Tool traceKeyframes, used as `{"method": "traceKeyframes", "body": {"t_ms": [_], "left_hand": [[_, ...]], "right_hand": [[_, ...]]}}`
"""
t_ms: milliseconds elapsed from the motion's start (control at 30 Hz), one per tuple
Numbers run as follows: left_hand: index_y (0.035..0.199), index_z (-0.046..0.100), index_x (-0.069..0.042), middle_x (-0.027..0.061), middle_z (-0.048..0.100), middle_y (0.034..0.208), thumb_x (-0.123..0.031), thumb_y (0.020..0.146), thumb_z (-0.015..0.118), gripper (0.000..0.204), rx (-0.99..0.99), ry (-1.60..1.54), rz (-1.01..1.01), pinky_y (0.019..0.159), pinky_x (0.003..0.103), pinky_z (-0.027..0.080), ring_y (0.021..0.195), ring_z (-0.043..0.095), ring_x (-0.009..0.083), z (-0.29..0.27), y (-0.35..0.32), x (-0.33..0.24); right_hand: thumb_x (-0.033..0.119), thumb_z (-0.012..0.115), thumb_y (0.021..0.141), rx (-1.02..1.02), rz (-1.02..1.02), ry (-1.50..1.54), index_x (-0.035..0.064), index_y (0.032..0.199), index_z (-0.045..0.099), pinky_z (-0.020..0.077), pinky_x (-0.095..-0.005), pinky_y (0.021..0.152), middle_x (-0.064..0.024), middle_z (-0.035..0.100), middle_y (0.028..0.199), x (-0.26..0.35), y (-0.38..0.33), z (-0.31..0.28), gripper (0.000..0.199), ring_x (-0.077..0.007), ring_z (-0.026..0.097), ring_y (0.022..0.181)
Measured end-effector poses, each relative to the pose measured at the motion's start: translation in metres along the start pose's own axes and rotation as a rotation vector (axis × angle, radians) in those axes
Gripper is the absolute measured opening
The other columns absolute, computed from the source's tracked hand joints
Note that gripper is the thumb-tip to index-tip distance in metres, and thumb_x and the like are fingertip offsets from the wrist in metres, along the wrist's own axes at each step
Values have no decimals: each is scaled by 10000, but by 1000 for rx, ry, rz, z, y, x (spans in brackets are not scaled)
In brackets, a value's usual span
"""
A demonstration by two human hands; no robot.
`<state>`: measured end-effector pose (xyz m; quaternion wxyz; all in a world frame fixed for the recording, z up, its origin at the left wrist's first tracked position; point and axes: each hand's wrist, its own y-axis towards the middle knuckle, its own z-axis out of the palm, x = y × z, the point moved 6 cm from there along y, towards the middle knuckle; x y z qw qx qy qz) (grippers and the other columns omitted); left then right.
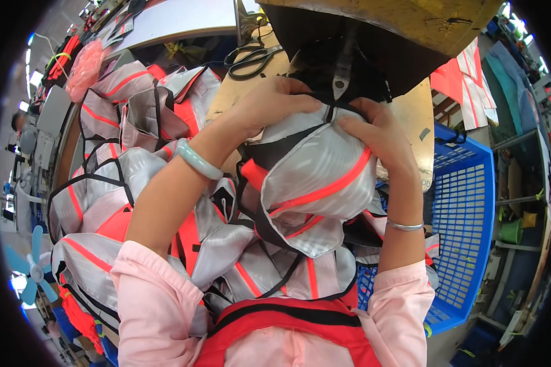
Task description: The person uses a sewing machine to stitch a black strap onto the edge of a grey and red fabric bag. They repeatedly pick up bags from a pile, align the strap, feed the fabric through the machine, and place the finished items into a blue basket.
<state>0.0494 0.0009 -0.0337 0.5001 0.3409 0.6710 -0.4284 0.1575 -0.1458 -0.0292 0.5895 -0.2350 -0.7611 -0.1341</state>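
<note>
My left hand [269, 101] and my right hand [373, 131] both grip a bunched silver reflective vest piece [318, 177] with orange stripes and black binding. They press its top edge under the dark head of a sewing machine [343, 67], close to the metal presser foot. The fabric hangs down from the hands into my lap. A pale green bangle [197, 160] circles my left wrist and a thin silver bracelet [405, 226] my right.
A heap of the same silver and orange vests [116, 159] covers the table on the left and my lap. Black scissors [251, 60] lie on the wooden table behind my left hand. A blue plastic crate [465, 208] stands to the right. A small blue fan [30, 272] sits far left.
</note>
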Motion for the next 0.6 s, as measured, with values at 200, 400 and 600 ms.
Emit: {"method": "traceKeyframes", "body": {"t_ms": [200,400,600], "left_hand": [[1008,616,36,55,648,853,-191,786,692,326,-18,10,8,633,215,491,705,608,92,3,4,0],[1086,596,62,73,651,928,-229,797,689,421,-138,100,32,707,243,496,787,614,112,-8,1,-10],[1133,603,-9,39,651,943,-274,821,670,415,185,324,-18,805,237,459,875,575,75,14,-20,-3]], "right_hand": [[204,642,722,-19,-30,75,-38,963,619,445,-249,725,-51,618,829,-4,3,-4,342,-113,545,770],[193,641,725,-138,-72,-3,-29,946,616,442,-248,709,-41,613,819,3,2,-19,315,-108,540,765],[156,610,731,-3,-114,-209,-5,966,616,449,-267,734,-72,628,830,-1,-28,-12,285,-115,549,790]]}}
